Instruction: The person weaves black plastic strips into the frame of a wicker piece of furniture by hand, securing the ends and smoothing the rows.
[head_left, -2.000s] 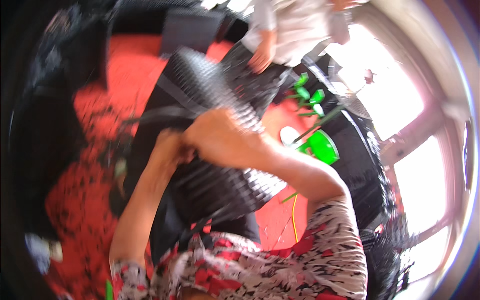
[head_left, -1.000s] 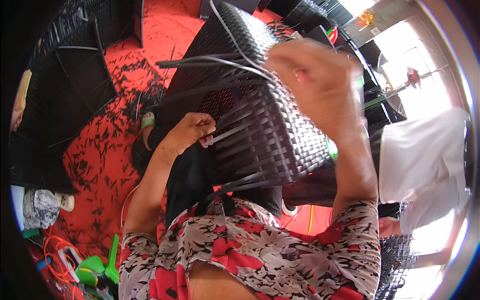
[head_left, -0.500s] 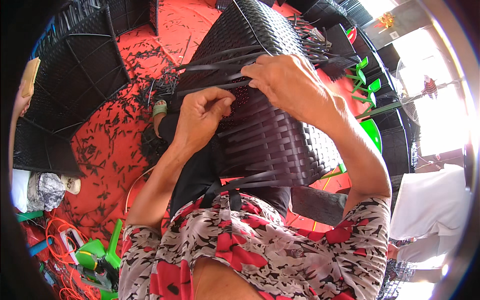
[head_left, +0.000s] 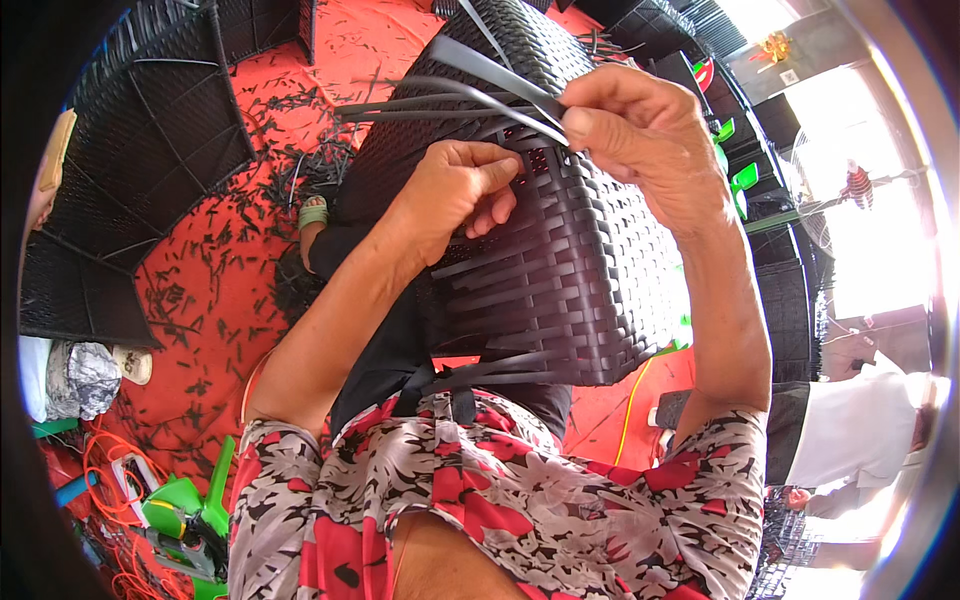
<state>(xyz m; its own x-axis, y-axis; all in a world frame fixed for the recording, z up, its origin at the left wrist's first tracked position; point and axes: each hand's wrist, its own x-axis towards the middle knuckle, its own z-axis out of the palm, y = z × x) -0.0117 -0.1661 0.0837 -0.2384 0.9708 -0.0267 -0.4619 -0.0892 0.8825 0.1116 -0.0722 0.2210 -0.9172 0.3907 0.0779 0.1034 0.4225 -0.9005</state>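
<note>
A large black woven basket-like piece (head_left: 580, 270) rests tilted across my lap, with flat plastic strands interlaced over its side. My right hand (head_left: 650, 130) pinches flat black strips (head_left: 480, 68) between thumb and fingers, raised above the basket's upper edge. The strips fan out to the left, some catching the light. Lower and to the left, my left hand (head_left: 455, 200) is closed at the weave, thumb against forefinger, beside a small gap in the strands (head_left: 540, 160). Whatever its fingertips hold is hidden. Loose strand ends (head_left: 480, 375) stick out along the basket's near edge.
Black woven panels (head_left: 150, 130) stand at the left. Scraps of black strip litter the red floor covering (head_left: 210, 300). Green tools and orange cord (head_left: 180, 505) lie at lower left. A fan (head_left: 815, 190) stands at right, near a person in white (head_left: 850, 430).
My right hand has risen and moved right, lifting strips that lay across the basket. My left hand has shifted right and slightly down the weave. The person at right has moved.
</note>
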